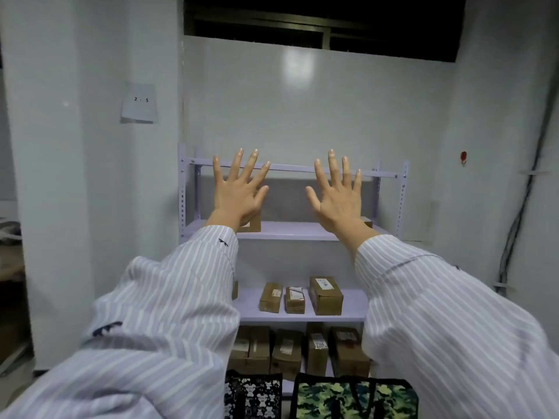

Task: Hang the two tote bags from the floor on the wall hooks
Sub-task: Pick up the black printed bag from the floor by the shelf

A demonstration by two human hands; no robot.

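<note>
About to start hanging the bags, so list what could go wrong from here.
1. Both hands, left hand and right hand, are raised, open and empty; the black-and-white tote and camouflage tote sit low against the shelf unit, so bending down might bump its edges.
2. Only one small red hook is visible, possibly short for two bags.

Single head-mounted wide-angle view, facing forward and slightly down toward a lilac shelf unit (290,231) against a white wall (317,101). Near field filled by both outstretched striped sleeves (169,313); floor level just caught at the bottom edge (straight lines bowed near the margins).
</note>
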